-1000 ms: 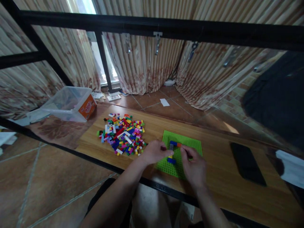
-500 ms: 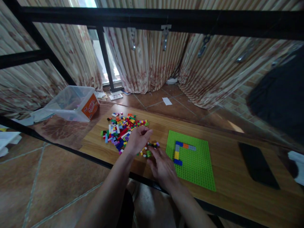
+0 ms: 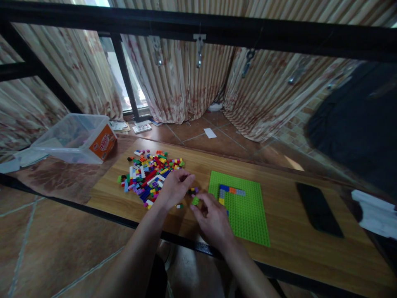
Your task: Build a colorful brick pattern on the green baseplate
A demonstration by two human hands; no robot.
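My right hand (image 3: pixel 214 217) is at the near side of the table, left of the green baseplate (image 3: pixel 248 219). Its thumb and forefinger close on a small light green brick (image 3: pixel 195 201). Over the right edge of the pile of loose bricks (image 3: pixel 151 174) is my left hand (image 3: pixel 175 188), fingers curled and thumb close to them; anything in its fingertips is hidden. On the baseplate, a blue brick (image 3: pixel 224 188), an orange brick (image 3: pixel 232 190) and a grey brick (image 3: pixel 240 192) form a row. A yellow brick (image 3: pixel 221 201) belongs to a line toward me, partly covered by my right hand.
A dark flat phone-like slab (image 3: pixel 319 209) lies on the wooden table (image 3: pixel 288 244) at the right. A clear plastic box (image 3: pixel 74 140) with an orange label stands beyond the table's left end. A black metal bar (image 3: pixel 198 27) crosses above, before the striped curtains (image 3: pixel 173 82).
My right hand has closed on the light green brick and shifted it slightly right across the table. My left hand has moved slightly. The camera view has turned a little to the right.
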